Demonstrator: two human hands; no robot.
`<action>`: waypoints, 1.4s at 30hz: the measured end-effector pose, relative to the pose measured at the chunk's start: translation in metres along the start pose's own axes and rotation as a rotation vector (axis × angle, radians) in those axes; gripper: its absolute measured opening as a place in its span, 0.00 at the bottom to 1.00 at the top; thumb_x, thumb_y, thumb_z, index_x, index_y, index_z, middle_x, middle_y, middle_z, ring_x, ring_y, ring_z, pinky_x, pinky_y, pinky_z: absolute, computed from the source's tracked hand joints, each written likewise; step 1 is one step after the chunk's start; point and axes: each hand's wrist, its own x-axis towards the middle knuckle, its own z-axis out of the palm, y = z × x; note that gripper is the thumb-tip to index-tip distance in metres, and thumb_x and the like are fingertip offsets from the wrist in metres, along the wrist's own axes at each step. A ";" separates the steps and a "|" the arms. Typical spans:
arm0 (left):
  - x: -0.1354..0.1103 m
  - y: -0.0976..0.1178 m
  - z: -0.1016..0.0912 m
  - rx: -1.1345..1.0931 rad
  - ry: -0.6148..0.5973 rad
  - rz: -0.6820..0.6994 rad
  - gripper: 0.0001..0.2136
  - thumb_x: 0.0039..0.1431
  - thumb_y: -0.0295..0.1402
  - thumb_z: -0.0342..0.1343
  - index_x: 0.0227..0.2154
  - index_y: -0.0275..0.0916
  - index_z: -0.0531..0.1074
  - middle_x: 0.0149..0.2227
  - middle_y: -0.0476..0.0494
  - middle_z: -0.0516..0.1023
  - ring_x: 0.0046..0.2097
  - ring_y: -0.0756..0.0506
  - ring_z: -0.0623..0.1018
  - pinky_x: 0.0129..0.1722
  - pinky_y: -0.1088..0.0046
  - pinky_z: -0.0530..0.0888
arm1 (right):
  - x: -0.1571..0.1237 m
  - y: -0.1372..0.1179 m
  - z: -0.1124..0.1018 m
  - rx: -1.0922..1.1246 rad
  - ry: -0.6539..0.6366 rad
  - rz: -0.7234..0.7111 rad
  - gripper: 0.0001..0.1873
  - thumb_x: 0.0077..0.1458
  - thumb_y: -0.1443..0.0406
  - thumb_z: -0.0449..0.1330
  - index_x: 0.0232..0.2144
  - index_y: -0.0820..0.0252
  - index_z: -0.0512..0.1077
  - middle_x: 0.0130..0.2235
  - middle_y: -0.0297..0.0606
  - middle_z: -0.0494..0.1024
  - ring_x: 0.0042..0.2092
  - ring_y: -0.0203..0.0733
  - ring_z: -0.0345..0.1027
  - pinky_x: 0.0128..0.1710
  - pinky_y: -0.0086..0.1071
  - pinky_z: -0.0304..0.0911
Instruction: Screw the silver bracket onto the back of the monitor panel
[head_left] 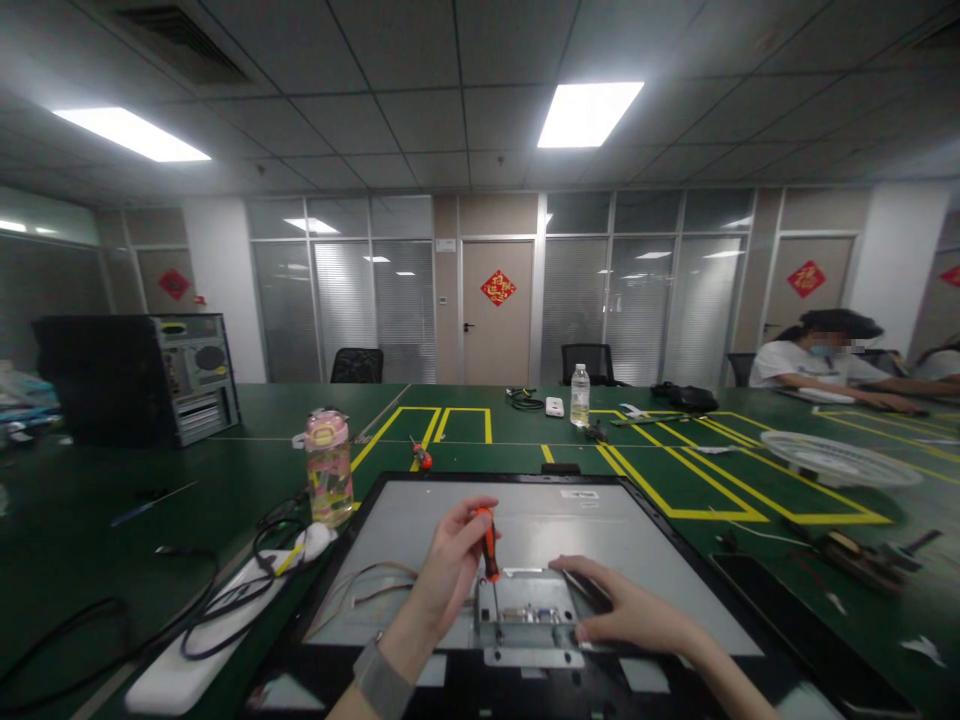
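My left hand (pixel 452 565) is closed around the orange and black handle of a screwdriver (pixel 489 548). The screwdriver stands nearly upright, its thin shaft pointing down to a metal housing (pixel 529 585) with connectors and a circuit board. My right hand (pixel 637 608) grips the right side of that housing, thumb near the front and fingers at the back edge. Below both hands lies a flat display panel (pixel 420 505) with a grey back and black frame. Thin cables (pixel 375 590) run over the panel, left of the housing. Whether the screwdriver tip sits in a screw cannot be made out.
A power strip (pixel 202 630) with black cables and a pink-lidded bottle (pixel 328 465) stand left. Farther off are a computer case (pixel 135 380), a red-handled screwdriver (pixel 422 457) and a clear bottle (pixel 580 397). A dark flat panel (pixel 810 630) lies right. A person (pixel 817 360) sits across.
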 end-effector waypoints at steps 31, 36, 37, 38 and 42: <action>0.002 0.003 0.000 -0.084 -0.009 -0.006 0.10 0.52 0.37 0.63 0.31 0.36 0.73 0.28 0.47 0.73 0.32 0.49 0.72 0.33 0.76 0.69 | 0.000 -0.001 0.001 -0.001 0.014 -0.018 0.44 0.40 0.53 0.68 0.59 0.60 0.63 0.61 0.47 0.63 0.62 0.57 0.52 0.63 0.42 0.45; 0.001 -0.002 -0.001 -0.058 -0.008 0.027 0.11 0.50 0.38 0.65 0.27 0.34 0.73 0.30 0.46 0.73 0.32 0.50 0.72 0.35 0.77 0.69 | 0.000 0.002 0.001 0.016 0.015 -0.015 0.44 0.40 0.53 0.68 0.58 0.61 0.63 0.61 0.47 0.63 0.62 0.55 0.53 0.63 0.41 0.45; 0.001 -0.002 -0.001 -0.045 -0.016 0.024 0.11 0.49 0.37 0.65 0.27 0.34 0.73 0.29 0.47 0.73 0.32 0.51 0.72 0.34 0.78 0.69 | 0.000 0.002 0.001 0.016 0.017 -0.014 0.44 0.40 0.53 0.68 0.58 0.61 0.63 0.61 0.47 0.63 0.62 0.55 0.53 0.63 0.41 0.45; 0.001 -0.002 -0.001 -0.032 -0.027 0.015 0.12 0.49 0.37 0.66 0.28 0.33 0.73 0.28 0.47 0.73 0.31 0.51 0.72 0.32 0.78 0.68 | 0.000 0.002 0.001 0.014 0.018 -0.013 0.44 0.40 0.53 0.68 0.58 0.61 0.63 0.61 0.47 0.63 0.62 0.55 0.53 0.63 0.41 0.45; 0.000 0.000 0.002 -0.035 -0.068 -0.004 0.14 0.50 0.40 0.64 0.34 0.33 0.74 0.26 0.47 0.73 0.29 0.51 0.71 0.29 0.78 0.67 | 0.000 0.002 0.000 -0.008 0.011 -0.019 0.43 0.41 0.53 0.68 0.58 0.61 0.63 0.61 0.48 0.62 0.62 0.56 0.53 0.63 0.42 0.45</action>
